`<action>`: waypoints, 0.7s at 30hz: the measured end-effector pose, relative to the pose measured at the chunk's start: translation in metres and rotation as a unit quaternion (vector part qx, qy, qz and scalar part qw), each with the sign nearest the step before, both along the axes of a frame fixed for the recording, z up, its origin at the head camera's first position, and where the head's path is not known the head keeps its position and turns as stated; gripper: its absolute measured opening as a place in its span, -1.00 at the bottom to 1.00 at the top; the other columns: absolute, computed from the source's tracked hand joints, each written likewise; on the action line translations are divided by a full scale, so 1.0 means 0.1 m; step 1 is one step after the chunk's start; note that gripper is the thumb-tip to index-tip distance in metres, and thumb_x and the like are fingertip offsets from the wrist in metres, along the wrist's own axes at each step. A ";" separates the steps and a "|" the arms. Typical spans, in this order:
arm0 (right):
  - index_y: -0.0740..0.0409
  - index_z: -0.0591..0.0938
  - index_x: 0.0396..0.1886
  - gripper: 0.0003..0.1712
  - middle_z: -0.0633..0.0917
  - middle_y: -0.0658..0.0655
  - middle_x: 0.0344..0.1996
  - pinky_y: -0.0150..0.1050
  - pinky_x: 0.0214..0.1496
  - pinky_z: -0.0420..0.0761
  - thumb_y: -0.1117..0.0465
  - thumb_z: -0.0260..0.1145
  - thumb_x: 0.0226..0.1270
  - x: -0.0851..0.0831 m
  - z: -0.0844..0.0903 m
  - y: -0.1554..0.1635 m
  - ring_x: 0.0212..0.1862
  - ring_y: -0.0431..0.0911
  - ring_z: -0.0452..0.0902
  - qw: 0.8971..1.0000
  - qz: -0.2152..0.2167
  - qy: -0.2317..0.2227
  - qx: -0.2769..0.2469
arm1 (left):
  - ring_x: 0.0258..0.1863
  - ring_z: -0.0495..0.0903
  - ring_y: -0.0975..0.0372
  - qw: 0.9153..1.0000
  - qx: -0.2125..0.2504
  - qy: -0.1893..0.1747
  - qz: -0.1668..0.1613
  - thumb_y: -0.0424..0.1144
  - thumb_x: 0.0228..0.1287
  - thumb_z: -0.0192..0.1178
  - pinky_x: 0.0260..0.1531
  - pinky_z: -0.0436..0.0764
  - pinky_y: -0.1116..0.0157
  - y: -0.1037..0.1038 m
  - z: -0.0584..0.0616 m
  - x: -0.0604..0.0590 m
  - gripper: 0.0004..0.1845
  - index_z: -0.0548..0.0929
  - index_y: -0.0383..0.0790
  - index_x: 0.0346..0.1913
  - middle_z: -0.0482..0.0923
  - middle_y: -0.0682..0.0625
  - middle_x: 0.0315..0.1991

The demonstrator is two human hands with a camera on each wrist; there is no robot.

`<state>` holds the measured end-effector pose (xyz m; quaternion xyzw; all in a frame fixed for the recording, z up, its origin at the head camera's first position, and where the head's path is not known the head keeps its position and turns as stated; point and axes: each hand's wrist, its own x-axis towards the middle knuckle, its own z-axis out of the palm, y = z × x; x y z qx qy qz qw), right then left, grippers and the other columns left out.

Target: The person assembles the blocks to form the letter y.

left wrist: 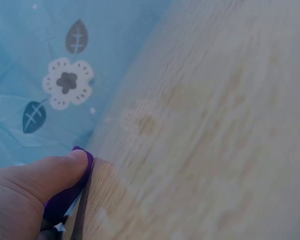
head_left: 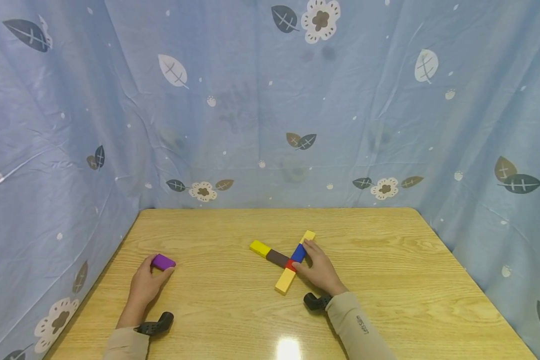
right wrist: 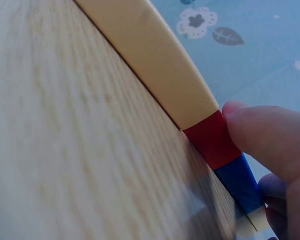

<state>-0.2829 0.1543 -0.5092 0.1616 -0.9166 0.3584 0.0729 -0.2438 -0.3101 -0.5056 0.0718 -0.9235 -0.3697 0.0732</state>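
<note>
On the left of the table my left hand point(head_left: 145, 282) holds a purple block point(head_left: 164, 262) between thumb and fingers. The left wrist view shows its thumb against the flat purple block point(left wrist: 65, 202). My right hand point(head_left: 320, 269) touches a row of blocks, its thumb at the red block point(head_left: 290, 265) and its fingers by the blue block point(head_left: 298, 253). Pale yellow blocks lie at the row's near end point(head_left: 285, 281) and far end point(head_left: 308, 235). A dark brown block point(head_left: 277, 258) and a bright yellow block point(head_left: 260, 248) branch off leftward from the red one.
The wooden table point(head_left: 216, 310) has a blue patterned curtain point(head_left: 252, 110) along its back and sides. A black wrist device is on the left wrist point(head_left: 156, 324) and another on the right wrist point(head_left: 316, 301). Light glares off the table's front.
</note>
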 end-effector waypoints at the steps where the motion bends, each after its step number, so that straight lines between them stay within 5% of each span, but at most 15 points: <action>1: 0.33 0.29 0.37 -0.13 0.26 0.30 0.40 0.13 0.42 0.20 -0.12 0.30 0.24 0.00 0.00 0.00 0.43 0.21 0.11 1.000 0.000 0.001 0.000 | 0.33 0.12 -0.31 1.000 0.000 -0.001 0.000 0.00 0.31 0.15 0.31 0.19 -0.17 0.00 0.00 0.00 -0.13 0.01 -0.54 0.40 0.10 -0.51 0.33; 21: 0.35 0.30 0.36 -0.13 0.29 0.30 0.38 0.14 0.40 0.23 -0.12 0.30 0.24 -0.01 -0.04 0.01 0.42 0.22 0.13 1.000 -0.001 0.010 0.005 | 0.37 0.06 -0.29 0.999 0.040 0.000 0.028 -0.03 0.26 0.21 0.37 0.13 -0.13 0.03 0.04 0.04 -0.07 -0.03 -0.54 0.42 0.04 -0.52 0.36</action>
